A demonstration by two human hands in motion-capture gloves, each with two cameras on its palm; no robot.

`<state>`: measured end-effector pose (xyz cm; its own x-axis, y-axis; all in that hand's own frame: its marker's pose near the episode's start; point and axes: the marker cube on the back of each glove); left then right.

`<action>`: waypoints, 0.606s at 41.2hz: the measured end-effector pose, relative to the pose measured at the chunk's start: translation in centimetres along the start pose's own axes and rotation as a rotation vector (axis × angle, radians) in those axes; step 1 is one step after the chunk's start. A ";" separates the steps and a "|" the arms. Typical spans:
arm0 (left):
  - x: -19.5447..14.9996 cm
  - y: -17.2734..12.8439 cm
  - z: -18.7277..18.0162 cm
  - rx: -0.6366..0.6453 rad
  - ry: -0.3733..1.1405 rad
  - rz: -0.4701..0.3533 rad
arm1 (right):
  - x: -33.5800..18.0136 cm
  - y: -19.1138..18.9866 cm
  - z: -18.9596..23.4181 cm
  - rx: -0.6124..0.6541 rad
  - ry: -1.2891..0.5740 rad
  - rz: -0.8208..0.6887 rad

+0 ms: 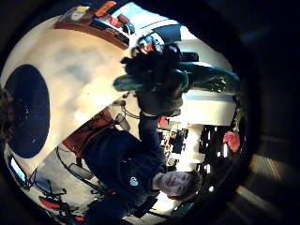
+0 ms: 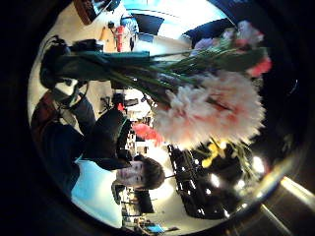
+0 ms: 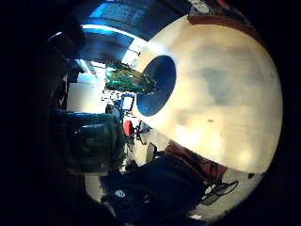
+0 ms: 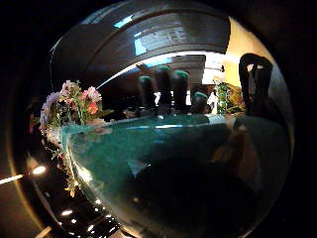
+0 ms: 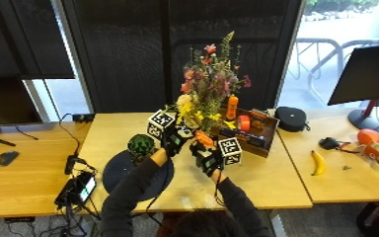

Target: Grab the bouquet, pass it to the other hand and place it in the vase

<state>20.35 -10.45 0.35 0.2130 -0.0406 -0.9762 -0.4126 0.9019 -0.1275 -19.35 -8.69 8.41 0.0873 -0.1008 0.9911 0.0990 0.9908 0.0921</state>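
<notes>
Bouquet [image 5: 206,84] stands upright above the table, right hand [image 5: 206,155] fingers [image 1: 171,84] gripping its stems; left hand [image 5: 173,140] fingers' state unclear.

no readable text, label, brand or number on anything

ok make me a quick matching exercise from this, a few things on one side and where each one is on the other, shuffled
Things:
1. bouquet
2. vase
3. banana
4. orange bottle

Places:
a. lying on the right-hand table
b. held up above the table by the right hand, with the left hand right beside it
c. upright in the wooden tray behind the bouquet
d. standing on the dark round mat

Pairs: 1-b, 2-d, 3-a, 4-c
</notes>
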 end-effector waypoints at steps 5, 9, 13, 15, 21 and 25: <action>1.0 0.2 1.2 0.062 0.005 0.047 | 0.3 -0.2 2.5 -0.039 0.019 0.001; 0.9 0.1 1.4 0.112 0.026 0.054 | 0.1 -0.1 3.9 -0.055 0.033 -0.001; 1.0 0.3 1.4 0.197 0.046 0.059 | 0.0 -0.2 4.9 -0.069 0.036 0.004; 1.1 0.3 1.2 0.249 0.053 0.064 | -0.2 -0.1 5.4 -0.080 0.038 0.003; 1.1 0.2 0.4 0.365 0.062 0.086 | -0.1 0.0 6.5 -0.117 0.074 -0.022; 1.9 0.8 0.1 0.439 0.024 0.108 | -0.4 0.4 7.0 -0.163 0.067 -0.027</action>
<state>20.49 -9.80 -1.61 0.1664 0.0584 -0.9843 -0.0150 0.9983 0.0567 -26.32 -7.60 8.69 0.1479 -0.1380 0.9793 0.2614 0.9604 0.0959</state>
